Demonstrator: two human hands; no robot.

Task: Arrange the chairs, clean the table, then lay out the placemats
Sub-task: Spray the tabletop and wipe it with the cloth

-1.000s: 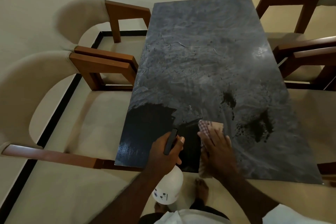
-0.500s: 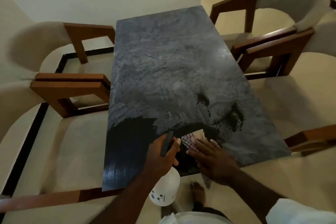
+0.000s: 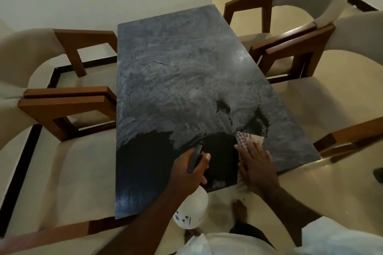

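Note:
A long dark table [image 3: 182, 72] with a dusty grey top runs away from me; its near end is wiped to a wet black. My right hand [image 3: 256, 163] lies flat on a checked cloth [image 3: 244, 137] near the table's front right. My left hand [image 3: 187, 174] grips a white spray bottle [image 3: 191, 209] by its black trigger head, over the near edge. Two wet dark patches [image 3: 223, 106] lie beyond the cloth.
Two cream chairs with brown wooden arms [image 3: 68, 107] stand along the table's left side and two more [image 3: 294, 47] along its right. A white wall is behind the far end. My bare foot [image 3: 240, 211] is on the cream floor below the table's edge.
My right hand has slid the cloth to the right along the near end, widening the wiped black area. The view has swung right. The left hand keeps its hold on the bottle.

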